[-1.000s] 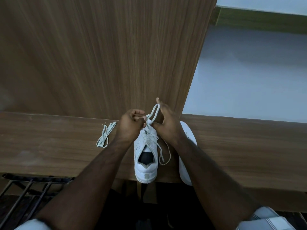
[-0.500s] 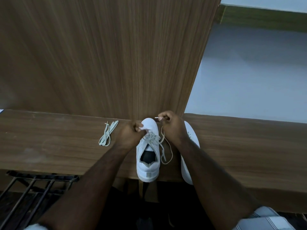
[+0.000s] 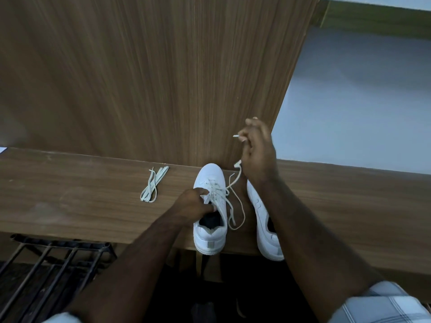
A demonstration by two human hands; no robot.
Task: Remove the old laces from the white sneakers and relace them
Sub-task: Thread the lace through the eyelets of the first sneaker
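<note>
**Lace pulled up from the sneaker**

On the wooden shelf (image 3: pixel 70 206), the left hand (image 3: pixel 194 206) grips the tongue area of the near sneaker (image 3: pixel 210 236), fingers curled on its laces. The second sneaker (image 3: pixel 263 220) lies just beside it. Farther back, the right hand (image 3: pixel 257 150) is raised, pinching the lace (image 3: pixel 236 176). A loose lace (image 3: pixel 154 184) lies well to the left.

Two white sneakers (image 3: pixel 211 238) on a brown wood-grain surface (image 3: pixel 70 201); pale off-white laces threaded through one (image 3: pixel 218 194); a spare pale lace bundle (image 3: pixel 154 184); brown streaked wood panel (image 3: pixel 140 78); black metal rack (image 3: pixel 53 259); grey-and-white plaid cloth (image 3: pixel 382 304).
</note>
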